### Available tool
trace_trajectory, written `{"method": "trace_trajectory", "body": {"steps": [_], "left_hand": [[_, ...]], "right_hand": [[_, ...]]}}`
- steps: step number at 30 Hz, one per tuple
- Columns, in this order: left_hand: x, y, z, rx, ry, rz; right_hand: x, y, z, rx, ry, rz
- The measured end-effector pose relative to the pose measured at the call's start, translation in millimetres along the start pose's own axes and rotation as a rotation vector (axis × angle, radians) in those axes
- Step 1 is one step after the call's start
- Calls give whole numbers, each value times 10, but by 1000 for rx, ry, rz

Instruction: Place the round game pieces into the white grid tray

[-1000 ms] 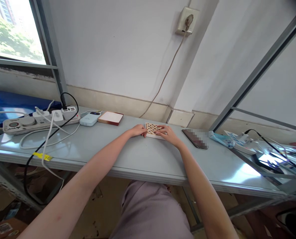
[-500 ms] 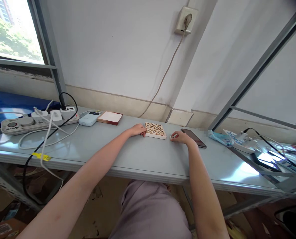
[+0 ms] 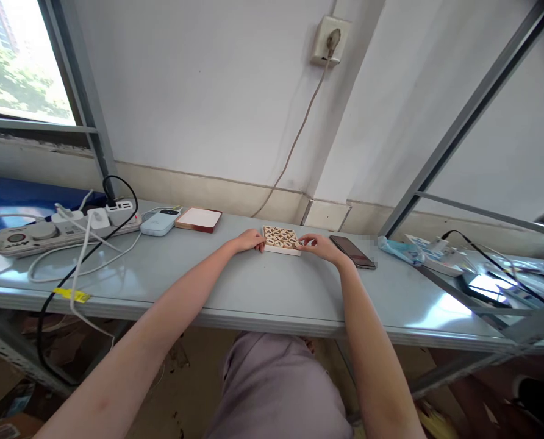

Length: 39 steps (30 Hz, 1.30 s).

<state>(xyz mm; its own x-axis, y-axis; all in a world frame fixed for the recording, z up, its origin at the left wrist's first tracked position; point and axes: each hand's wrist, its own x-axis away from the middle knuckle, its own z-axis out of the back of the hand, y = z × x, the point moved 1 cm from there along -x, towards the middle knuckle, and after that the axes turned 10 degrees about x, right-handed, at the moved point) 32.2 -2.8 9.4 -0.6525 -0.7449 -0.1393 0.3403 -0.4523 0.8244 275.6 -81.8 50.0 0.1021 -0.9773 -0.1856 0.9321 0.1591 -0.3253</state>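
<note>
Cream tiles point(image 3: 279, 236) marked with dark brown characters form a grid on a white tray point(image 3: 282, 251). The table point(image 3: 199, 286) is pale grey-blue. A pale blue power bank point(image 3: 158, 223) lies beside a white square board point(image 3: 197, 219) edged reddish-brown. The power strip point(image 3: 66, 230) is white and grey; the black cable point(image 3: 47, 305) bears yellow tape point(image 3: 72, 296). The trousers point(image 3: 276, 390) are greyish mauve.
</note>
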Motion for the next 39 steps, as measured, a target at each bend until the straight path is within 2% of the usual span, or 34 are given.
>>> {"method": "trace_trajectory", "body": {"steps": [7, 19, 26, 39], "left_hand": [[-18, -42, -3, 1, -3, -14], [37, 62, -6, -1, 18, 4], [47, 61, -3, 12, 16, 2], [64, 87, 0, -1, 12, 1]], "right_hand": [[-21, 0, -33, -9, 1, -3], [-39, 12, -58, -25, 8, 40], [-63, 130, -65, 28, 74, -19], [-74, 118, -82, 78, 46, -13]]}}
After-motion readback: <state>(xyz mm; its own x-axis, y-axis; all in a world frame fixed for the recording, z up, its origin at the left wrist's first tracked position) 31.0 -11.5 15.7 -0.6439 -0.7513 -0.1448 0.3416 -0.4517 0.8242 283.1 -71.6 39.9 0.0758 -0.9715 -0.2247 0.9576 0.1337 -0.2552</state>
